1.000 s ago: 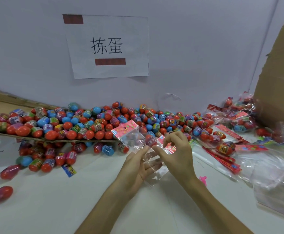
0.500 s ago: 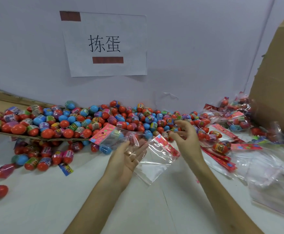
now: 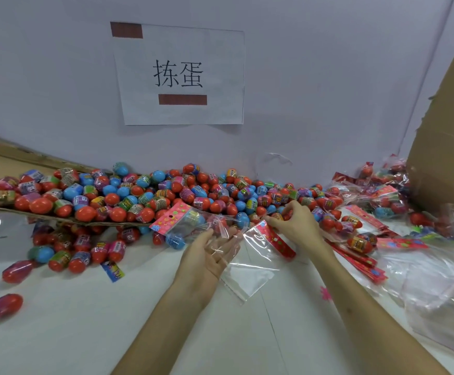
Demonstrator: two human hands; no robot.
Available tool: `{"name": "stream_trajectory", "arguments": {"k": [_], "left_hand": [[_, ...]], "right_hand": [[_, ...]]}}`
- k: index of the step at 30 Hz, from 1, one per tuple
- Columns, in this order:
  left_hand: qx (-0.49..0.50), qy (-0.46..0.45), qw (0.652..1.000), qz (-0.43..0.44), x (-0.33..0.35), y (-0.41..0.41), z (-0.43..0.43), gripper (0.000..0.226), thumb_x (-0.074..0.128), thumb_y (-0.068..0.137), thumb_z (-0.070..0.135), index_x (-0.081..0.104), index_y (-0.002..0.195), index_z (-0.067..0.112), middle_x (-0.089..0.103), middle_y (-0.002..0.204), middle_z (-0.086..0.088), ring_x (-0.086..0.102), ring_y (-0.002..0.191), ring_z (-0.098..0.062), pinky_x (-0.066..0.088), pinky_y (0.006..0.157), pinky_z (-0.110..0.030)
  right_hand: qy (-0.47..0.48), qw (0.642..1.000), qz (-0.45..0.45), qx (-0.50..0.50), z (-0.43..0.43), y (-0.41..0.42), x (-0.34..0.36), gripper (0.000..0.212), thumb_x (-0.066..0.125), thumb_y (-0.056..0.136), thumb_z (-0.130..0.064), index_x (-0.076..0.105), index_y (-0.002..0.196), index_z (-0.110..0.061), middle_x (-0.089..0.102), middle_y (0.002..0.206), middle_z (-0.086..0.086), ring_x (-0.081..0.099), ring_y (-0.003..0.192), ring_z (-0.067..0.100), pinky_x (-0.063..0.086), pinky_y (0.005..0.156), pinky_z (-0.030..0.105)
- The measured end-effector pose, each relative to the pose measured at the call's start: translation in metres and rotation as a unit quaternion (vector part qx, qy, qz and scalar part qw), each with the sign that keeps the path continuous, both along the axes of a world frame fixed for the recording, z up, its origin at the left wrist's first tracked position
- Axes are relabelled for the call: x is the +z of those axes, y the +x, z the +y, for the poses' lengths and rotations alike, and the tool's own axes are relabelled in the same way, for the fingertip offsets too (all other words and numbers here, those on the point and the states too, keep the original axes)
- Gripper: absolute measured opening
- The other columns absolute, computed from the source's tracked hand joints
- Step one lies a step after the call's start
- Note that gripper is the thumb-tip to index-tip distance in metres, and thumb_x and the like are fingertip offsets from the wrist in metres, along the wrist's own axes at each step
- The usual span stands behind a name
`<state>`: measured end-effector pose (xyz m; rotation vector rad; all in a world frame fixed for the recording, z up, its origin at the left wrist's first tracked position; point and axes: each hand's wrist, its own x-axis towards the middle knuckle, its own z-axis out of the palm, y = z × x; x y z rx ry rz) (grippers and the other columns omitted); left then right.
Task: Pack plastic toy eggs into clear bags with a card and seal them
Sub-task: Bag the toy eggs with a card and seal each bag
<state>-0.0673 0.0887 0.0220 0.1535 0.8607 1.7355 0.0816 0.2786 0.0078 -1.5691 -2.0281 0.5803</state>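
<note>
Along the back wall, under a paper sign, the heap of toy eggs fills the far edge of the white surface. Part of the heap lies on a cardboard sheet at the left, and part has spilled off its front edge. A cardboard box closes the right side, with packed bags at its foot, a stack of red cards nearer, and loose clear film nearest. The open room is the bare near half of the surface, where one stray egg lies by the left edge. The eggs are mostly red or blue with bright printed bands. A clear bag topped by a pink dotted card stands tilted in front of the heap. Eggs show through it, though whether they are inside or behind it I cannot tell. The left hand lies palm up with its grip apart, fingers spread and nearly straight, and the bag's film is draped over them. Just to the right, a second bag sags toward the surface from its red card. The right hand is at the front of the heap with fingers curled, its grip pinched on the upper end of that red card.
</note>
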Motion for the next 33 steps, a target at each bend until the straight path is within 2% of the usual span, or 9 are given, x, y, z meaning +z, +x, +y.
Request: {"name": "stream_trajectory", "arguments": {"k": [7, 10, 12, 16, 21, 23, 26, 29, 33], "left_hand": [[-0.010, -0.001, 1.000, 0.005, -0.003, 0.000, 0.000, 0.027, 0.045, 0.109, 0.016, 0.064, 0.120, -0.001, 0.075, 0.112, -0.023, 0.078, 0.094, -0.031, 0.065, 0.076, -0.036], [-0.012, 0.004, 1.000, 0.002, -0.004, -0.001, 0.001, 0.029, 0.045, 0.109, 0.017, 0.065, 0.120, 0.000, 0.075, 0.112, -0.023, 0.078, 0.094, -0.031, 0.065, 0.079, -0.037], [-0.012, 0.002, 1.000, 0.003, -0.004, -0.001, 0.001, 0.029, 0.044, 0.109, 0.017, 0.066, 0.119, 0.000, 0.076, 0.111, -0.022, 0.079, 0.091, -0.029, 0.066, 0.074, -0.035], [-0.014, -0.001, 1.000, -0.003, -0.004, 0.000, 0.002, 0.029, 0.045, 0.109, 0.018, 0.068, 0.112, 0.000, 0.076, 0.109, -0.022, 0.079, 0.090, -0.030, 0.066, 0.071, -0.035], [-0.014, -0.001, 1.000, -0.006, -0.004, -0.001, 0.000, 0.028, 0.047, 0.108, 0.017, 0.066, 0.118, -0.002, 0.075, 0.114, -0.023, 0.078, 0.094, -0.032, 0.066, 0.074, -0.037], [-0.012, -0.004, 1.000, -0.004, -0.005, -0.001, 0.001, 0.029, 0.047, 0.108, 0.017, 0.065, 0.122, -0.002, 0.075, 0.114, -0.023, 0.078, 0.093, -0.031, 0.064, 0.080, -0.038], [-0.014, -0.011, 1.000, 0.005, -0.006, -0.001, 0.001, 0.032, 0.046, 0.109, 0.019, 0.063, 0.127, -0.001, 0.075, 0.115, -0.022, 0.078, 0.095, -0.031, 0.063, 0.084, -0.040], [-0.015, -0.013, 1.000, 0.004, -0.005, -0.002, 0.002, 0.034, 0.044, 0.110, 0.021, 0.063, 0.128, 0.000, 0.075, 0.115, -0.021, 0.078, 0.096, -0.031, 0.063, 0.087, -0.042], [-0.011, -0.008, 1.000, -0.024, -0.001, -0.003, 0.001, 0.031, 0.044, 0.110, 0.023, 0.063, 0.122, 0.002, 0.077, 0.110, -0.020, 0.079, 0.091, -0.030, 0.066, 0.067, -0.037]], "right_hand": [[-0.031, 0.999, -0.003, 0.035, -0.008, -0.005, -0.004, 0.061, 0.077, 0.073, -0.069, 0.059, 0.118, -0.032, 0.048, 0.120, 0.000, 0.056, 0.106, 0.022, 0.055, 0.094, 0.045], [-0.022, 0.999, -0.018, 0.045, -0.010, -0.008, -0.005, 0.059, 0.078, 0.074, -0.065, 0.057, 0.119, -0.033, 0.049, 0.120, 0.000, 0.056, 0.104, 0.021, 0.054, 0.090, 0.043], [-0.012, 0.998, -0.027, 0.056, -0.013, -0.010, -0.005, 0.057, 0.080, 0.072, -0.059, 0.056, 0.115, -0.030, 0.052, 0.122, 0.001, 0.056, 0.102, 0.020, 0.054, 0.086, 0.042], [0.012, 0.996, -0.069, 0.056, -0.021, -0.017, -0.007, 0.069, 0.079, 0.072, -0.054, 0.052, 0.130, -0.027, 0.048, 0.140, 0.003, 0.055, 0.119, 0.026, 0.053, 0.096, 0.050], [0.036, 0.997, -0.034, 0.065, -0.024, -0.016, -0.007, 0.047, 0.083, 0.067, -0.050, 0.061, 0.105, -0.031, 0.059, 0.112, -0.005, 0.059, 0.097, 0.018, 0.056, 0.083, 0.042], [0.020, 0.997, -0.010, 0.074, -0.025, -0.015, -0.009, 0.043, 0.083, 0.067, -0.049, 0.069, 0.104, -0.031, 0.065, 0.108, -0.008, 0.062, 0.097, 0.016, 0.057, 0.081, 0.040], [0.015, 0.997, 0.013, 0.081, -0.027, -0.015, -0.013, 0.035, 0.085, 0.070, -0.050, 0.070, 0.095, -0.030, 0.062, 0.106, -0.010, 0.060, 0.096, 0.012, 0.051, 0.076, 0.034], [0.025, 0.994, 0.067, 0.086, -0.029, -0.011, -0.011, 0.029, 0.084, 0.074, -0.050, 0.075, 0.095, -0.032, 0.067, 0.102, -0.012, 0.061, 0.095, 0.009, 0.052, 0.077, 0.035], [0.064, 0.986, 0.141, 0.060, -0.036, -0.001, 0.007, 0.027, 0.082, 0.078, -0.051, 0.072, 0.095, -0.033, 0.062, 0.104, -0.008, 0.057, 0.091, 0.006, 0.045, 0.072, 0.021]]}}
